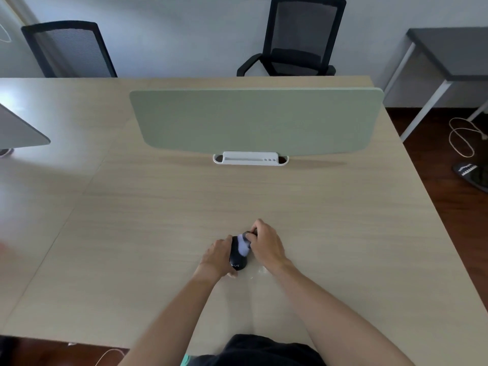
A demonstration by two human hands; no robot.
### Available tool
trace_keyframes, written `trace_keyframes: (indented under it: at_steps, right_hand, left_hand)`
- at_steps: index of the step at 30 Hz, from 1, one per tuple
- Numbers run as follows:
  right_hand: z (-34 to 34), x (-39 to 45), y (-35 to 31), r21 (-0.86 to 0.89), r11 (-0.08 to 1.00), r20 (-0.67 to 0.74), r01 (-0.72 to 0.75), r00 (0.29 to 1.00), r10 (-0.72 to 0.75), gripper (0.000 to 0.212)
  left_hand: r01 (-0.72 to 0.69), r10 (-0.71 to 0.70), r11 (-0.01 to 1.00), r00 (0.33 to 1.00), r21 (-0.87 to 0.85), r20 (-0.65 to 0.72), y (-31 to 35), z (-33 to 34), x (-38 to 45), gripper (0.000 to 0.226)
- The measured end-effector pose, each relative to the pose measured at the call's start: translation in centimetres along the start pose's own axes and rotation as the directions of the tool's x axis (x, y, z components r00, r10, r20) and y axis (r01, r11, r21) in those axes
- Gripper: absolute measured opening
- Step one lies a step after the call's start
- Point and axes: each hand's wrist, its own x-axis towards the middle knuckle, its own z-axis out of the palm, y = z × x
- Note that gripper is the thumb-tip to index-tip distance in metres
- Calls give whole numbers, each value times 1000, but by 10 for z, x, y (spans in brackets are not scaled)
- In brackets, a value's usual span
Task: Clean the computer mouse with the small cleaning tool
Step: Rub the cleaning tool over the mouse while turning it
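Observation:
A black computer mouse (238,260) lies on the light wooden desk (158,220), near the front middle. My left hand (217,257) grips its left side and holds it down. My right hand (266,245) is closed on a small cleaning tool (243,245), whose pale, whitish head rests on top of the mouse. The tool's dark handle is mostly hidden under my fingers. A small clear wrapper or wet patch (260,272) lies on the desk just right of the mouse.
A green divider panel (253,120) on a white base (250,158) stands across the desk behind the mouse. A grey panel (18,130) juts in at the left edge. Two black office chairs (295,38) and a grey side table (449,54) stand beyond the desk.

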Motion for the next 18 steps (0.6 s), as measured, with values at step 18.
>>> trace_keyframes:
  at_steps: [18]
  right_hand:
    - [-11, 30, -23, -267, 955, 52, 130, 991, -120, 8]
  left_hand:
    - [189, -208, 943, 977, -274, -41, 13, 12, -6, 53]
